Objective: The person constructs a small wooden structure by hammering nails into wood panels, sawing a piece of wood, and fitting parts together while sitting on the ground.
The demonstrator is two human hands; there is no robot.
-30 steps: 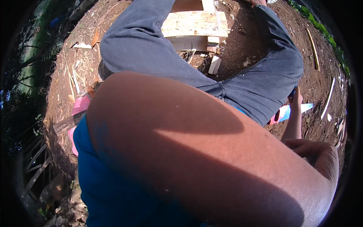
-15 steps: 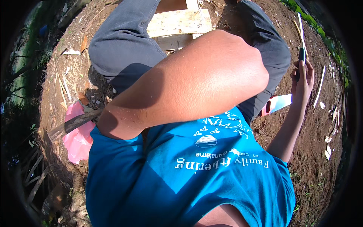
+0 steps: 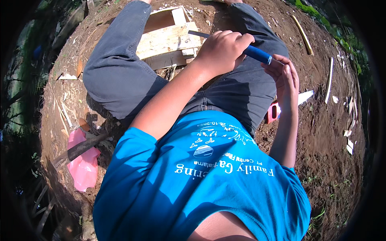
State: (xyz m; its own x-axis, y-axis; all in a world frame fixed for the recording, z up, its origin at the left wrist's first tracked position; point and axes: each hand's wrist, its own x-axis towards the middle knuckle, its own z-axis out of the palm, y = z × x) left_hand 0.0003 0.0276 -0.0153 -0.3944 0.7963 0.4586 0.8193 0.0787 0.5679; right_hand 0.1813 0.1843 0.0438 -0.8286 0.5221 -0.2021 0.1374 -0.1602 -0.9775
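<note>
Over my lap, my left hand (image 3: 223, 50) is closed around a long narrow tool (image 3: 257, 54) with a blue handle. Its slim dark end sticks out left of the fist, and the blue handle with a pale rim points right. Close by that handle end is my right hand (image 3: 286, 80), palm turned inward, fingers loosely curved and thumb apart; whether the fingertips touch the handle cannot be made out. Between my legs lies a pale wooden box or frame (image 3: 163, 42) made of boards, just beyond the tool's dark end.
A handsaw (image 3: 273, 113) with a red handle lies on the soil beside my right thigh, partly behind my forearm. To my left are a pink plastic bag (image 3: 80, 176) and a dark wooden stick (image 3: 78, 151). Thin wood strips (image 3: 302, 34) and chips litter the brown ground.
My left forearm has swung outward from across my body, bringing the left hand into sight on the tool. My right hand, which held a long tool out right, has come inward.
</note>
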